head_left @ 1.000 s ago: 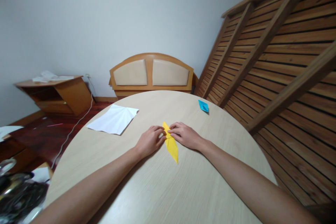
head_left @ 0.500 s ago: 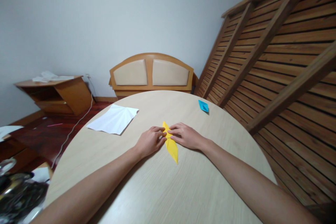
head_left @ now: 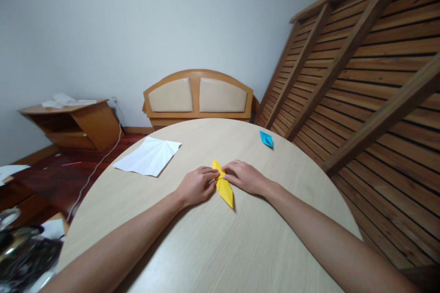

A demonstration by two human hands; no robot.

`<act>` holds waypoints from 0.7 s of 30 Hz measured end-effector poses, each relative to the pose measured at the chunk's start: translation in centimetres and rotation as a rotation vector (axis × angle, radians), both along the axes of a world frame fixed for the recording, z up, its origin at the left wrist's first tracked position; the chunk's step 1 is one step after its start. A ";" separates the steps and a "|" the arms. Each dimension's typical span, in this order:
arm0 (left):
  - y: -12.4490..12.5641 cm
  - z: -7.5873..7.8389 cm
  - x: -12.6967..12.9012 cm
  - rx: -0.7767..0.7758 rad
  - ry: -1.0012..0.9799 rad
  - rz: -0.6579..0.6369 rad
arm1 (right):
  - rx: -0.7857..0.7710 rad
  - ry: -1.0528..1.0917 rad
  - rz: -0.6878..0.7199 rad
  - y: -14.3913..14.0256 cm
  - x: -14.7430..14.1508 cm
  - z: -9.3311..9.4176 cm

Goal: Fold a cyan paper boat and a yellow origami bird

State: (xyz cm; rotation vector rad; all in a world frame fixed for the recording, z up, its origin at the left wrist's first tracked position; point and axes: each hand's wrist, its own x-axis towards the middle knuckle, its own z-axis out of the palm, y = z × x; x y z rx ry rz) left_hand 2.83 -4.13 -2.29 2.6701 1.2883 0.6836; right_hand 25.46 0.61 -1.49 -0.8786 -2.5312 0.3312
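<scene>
A narrow piece of folded yellow paper (head_left: 225, 193), pointed at both ends, lies slantwise on the round table (head_left: 268, 247) between my hands. My left hand (head_left: 199, 185) grips its left edge near the middle, fingers and thumb closed on it. From the right, my right hand (head_left: 244, 176) holds the same middle part with thumb and fingertips. The fingertips cover some of the creases there. The lower point of the paper is raised a little and casts a small shadow.
A creased white sheet (head_left: 147, 156) lies at the table's left side. A small folded blue paper (head_left: 266, 138) rests near the far right edge. Behind stand a headboard (head_left: 195, 94) and a low wooden cabinet (head_left: 92, 126). Wooden slats (head_left: 343, 82) lean along the right.
The yellow paper's lower end has drawn up slightly and its near point looks lifted off the table. The fingers of both hands have shifted a little around its middle.
</scene>
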 end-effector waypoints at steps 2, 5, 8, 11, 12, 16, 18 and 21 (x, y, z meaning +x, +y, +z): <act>-0.2 0.3 0.0 0.003 0.007 -0.001 | -0.003 -0.001 -0.011 -0.1 0.0 0.1; -0.3 0.4 0.0 0.006 0.001 0.008 | -0.008 0.001 -0.013 -0.1 -0.1 0.3; -0.1 0.2 0.0 0.007 -0.006 0.024 | -0.003 0.001 -0.012 -0.2 -0.1 0.3; 0.2 -0.2 -0.2 0.008 -0.009 0.061 | 0.006 -0.002 -0.003 -0.2 -0.1 0.3; 0.3 -0.3 -0.2 0.007 -0.006 0.072 | 0.008 -0.002 0.007 -0.2 -0.1 0.4; 0.5 -0.4 -0.4 0.000 0.019 0.102 | 0.010 0.002 0.071 -0.3 0.0 0.6; 0.5 -0.4 -0.4 -0.001 0.023 0.115 | 0.015 0.004 0.092 -0.5 0.0 0.7; 0.5 -0.5 -0.5 0.006 0.021 0.125 | 0.038 -0.003 0.102 -0.7 0.2 0.9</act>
